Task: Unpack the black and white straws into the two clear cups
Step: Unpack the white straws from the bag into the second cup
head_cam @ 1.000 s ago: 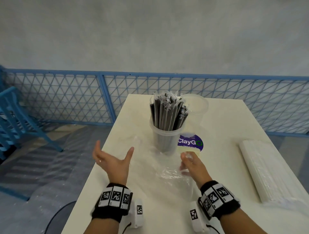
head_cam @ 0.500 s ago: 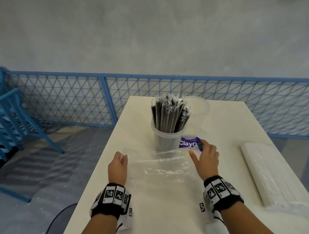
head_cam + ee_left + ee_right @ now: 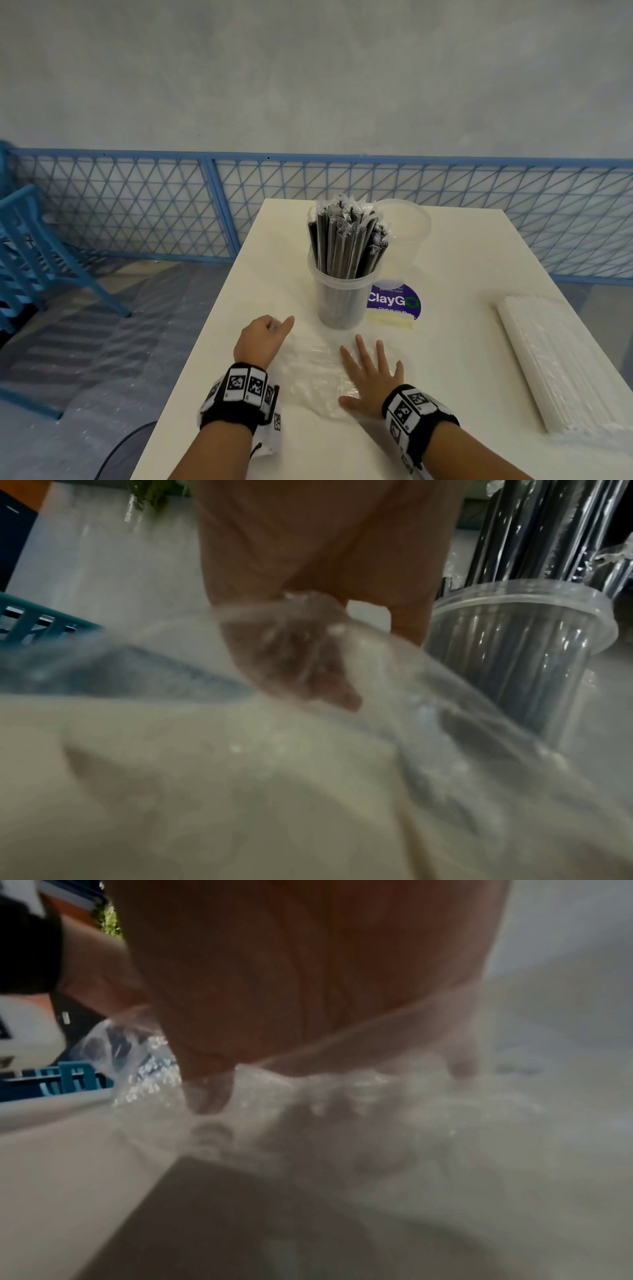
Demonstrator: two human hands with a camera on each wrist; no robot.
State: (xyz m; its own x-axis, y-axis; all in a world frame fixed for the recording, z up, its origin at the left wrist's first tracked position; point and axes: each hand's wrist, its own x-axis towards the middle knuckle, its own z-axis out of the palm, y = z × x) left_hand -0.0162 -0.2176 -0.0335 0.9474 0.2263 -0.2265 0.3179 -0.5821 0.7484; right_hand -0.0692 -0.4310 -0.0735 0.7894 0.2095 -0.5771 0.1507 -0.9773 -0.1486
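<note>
A smooth, cream-white rectangular table is carrying everything. The landmark is a clear, ribbed plastic cup standing upright near the table's middle, packed with black straws, each one sitting in a thin, shiny, crinkled sleeve. A second clear cup is standing just behind it and to its right, touching or nearly so; its contents cannot be made out. A round purple sticker is lying flat just right of the cup's base. Well to the right of the cup, a long, flat pack of white straws is lying on the table in its wrapping.

In front of the cup, a limp, wrinkled sheet of clear plastic wrap is spreading over the table. The left hand is gathering one edge of it, its fingers curling round and pinching the film. The right hand is lying palm down on the wrap, its fingers straight and spread, pressing it flat.
</note>
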